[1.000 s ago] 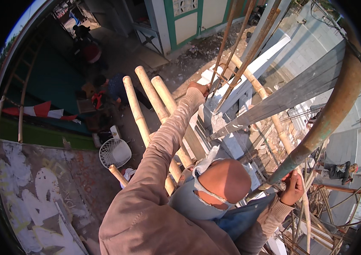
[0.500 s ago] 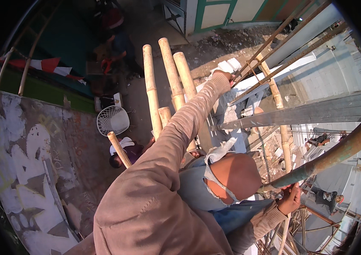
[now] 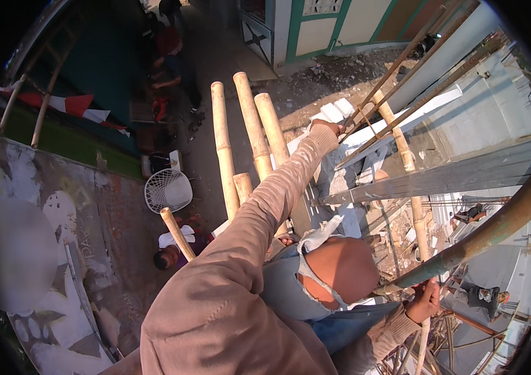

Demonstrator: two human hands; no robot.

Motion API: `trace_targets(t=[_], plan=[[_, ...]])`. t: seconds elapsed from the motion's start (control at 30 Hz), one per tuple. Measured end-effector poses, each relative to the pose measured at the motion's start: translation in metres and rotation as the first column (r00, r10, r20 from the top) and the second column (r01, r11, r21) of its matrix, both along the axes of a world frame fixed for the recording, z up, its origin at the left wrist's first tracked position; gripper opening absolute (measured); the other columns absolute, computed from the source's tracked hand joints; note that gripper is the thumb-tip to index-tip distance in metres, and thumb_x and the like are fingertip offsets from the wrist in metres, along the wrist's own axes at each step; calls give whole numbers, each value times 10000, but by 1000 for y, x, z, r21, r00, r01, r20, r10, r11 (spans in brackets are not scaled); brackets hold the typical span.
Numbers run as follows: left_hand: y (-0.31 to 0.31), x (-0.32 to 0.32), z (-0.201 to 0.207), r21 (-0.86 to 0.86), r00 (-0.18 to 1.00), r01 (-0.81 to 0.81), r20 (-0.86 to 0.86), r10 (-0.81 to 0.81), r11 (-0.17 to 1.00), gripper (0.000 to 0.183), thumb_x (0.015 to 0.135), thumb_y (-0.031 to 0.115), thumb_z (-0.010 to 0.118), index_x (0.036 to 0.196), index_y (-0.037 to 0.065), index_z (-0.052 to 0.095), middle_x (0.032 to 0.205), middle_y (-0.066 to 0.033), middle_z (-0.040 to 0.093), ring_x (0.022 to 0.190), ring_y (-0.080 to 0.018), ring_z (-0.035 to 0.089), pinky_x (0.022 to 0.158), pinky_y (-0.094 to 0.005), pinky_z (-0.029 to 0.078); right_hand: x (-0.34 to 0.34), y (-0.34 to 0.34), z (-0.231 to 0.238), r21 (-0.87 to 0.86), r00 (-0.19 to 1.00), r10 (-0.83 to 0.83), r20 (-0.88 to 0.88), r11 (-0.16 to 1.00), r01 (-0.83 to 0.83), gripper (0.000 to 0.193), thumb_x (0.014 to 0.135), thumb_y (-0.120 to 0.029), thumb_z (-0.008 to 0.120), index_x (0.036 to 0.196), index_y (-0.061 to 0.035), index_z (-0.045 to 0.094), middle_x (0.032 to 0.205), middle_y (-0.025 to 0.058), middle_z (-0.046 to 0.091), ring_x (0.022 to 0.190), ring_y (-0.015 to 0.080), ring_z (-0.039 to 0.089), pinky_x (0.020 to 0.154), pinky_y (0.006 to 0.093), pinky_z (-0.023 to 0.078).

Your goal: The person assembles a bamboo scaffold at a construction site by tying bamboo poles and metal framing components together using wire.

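My left arm reaches across to the upper middle, where my left hand (image 3: 329,127) is closed at the lower end of a rusty rebar frame (image 3: 397,72). Several long rods of that frame rise toward the upper right, joined by thin crosspieces. At the lower right my right hand (image 3: 425,300) is closed, fingers curled, just below a thick greenish bamboo pole (image 3: 465,255). What those fingers hold is hidden. My bent knee (image 3: 343,270) shows through torn blue jeans between the two arms.
Several upright bamboo poles (image 3: 222,140) stand left of my arm. A grey beam (image 3: 440,176) crosses at right. Far below are a white chair (image 3: 168,190), a person in purple (image 3: 175,253), another in a red hat (image 3: 168,40), rubble (image 3: 340,109) and a person in dark clothes (image 3: 485,297).
The view has tilted slightly, so the scene below sits lower in it. Both my hands keep nearly the same places. The person in purple has shifted beside the bamboo.
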State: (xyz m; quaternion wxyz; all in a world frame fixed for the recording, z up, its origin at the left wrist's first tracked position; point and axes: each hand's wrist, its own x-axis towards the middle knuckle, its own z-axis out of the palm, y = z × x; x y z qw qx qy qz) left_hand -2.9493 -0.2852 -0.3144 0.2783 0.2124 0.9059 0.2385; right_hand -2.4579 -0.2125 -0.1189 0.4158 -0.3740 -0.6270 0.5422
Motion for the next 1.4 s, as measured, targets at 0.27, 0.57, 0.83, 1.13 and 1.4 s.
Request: trace_targets(t=[0.27, 0.57, 0.83, 1.13, 1.4], plan=[[23, 26, 16, 248, 436, -843, 835, 336, 478, 298, 893, 244, 680, 671, 50, 639, 580, -54, 594, 499, -162, 541, 484, -350, 439, 7, -3, 5, 9, 994, -104, -45, 995, 104, 264, 956, -199, 603, 899, 55, 647, 723, 80, 629, 610, 118, 555, 580, 232, 446], [24, 0, -25, 340, 532, -792, 791, 303, 507, 76, 874, 38, 638, 839, -28, 653, 730, -122, 645, 563, -232, 596, 486, -364, 491, 17, -3, 3, 38, 978, -195, 71, 981, 192, 325, 953, -275, 590, 907, 37, 666, 703, 67, 632, 599, 110, 563, 586, 228, 454], [0, 6, -17, 354, 432, -892, 850, 302, 283, 138, 909, 95, 622, 825, -14, 636, 677, -102, 603, 537, -207, 566, 466, -334, 481, 33, 1, -5, -27, 991, -127, 35, 991, 128, 301, 960, -252, 577, 894, 30, 660, 716, 69, 646, 613, 103, 572, 595, 221, 457], [-48, 116, 85, 277, 508, -838, 710, 488, 470, 244, 901, 212, 637, 1019, -1, 648, 848, -110, 688, 664, -204, 629, 560, -372, 496, 46, 27, 13, -224, 985, -130, 115, 962, 153, 250, 945, -225, 599, 860, 1, 664, 696, 56, 656, 530, 77, 547, 489, 203, 446], [-195, 229, 194, -20, 603, -752, 383, 700, 659, 286, 830, 311, 671, 929, 49, 732, 847, -135, 722, 786, -222, 706, 747, -355, 568, 58, -21, 127, -340, 897, 315, 308, 918, -206, 267, 946, -214, 588, 762, -21, 602, 618, 66, 641, 479, 93, 542, 473, 225, 442]])
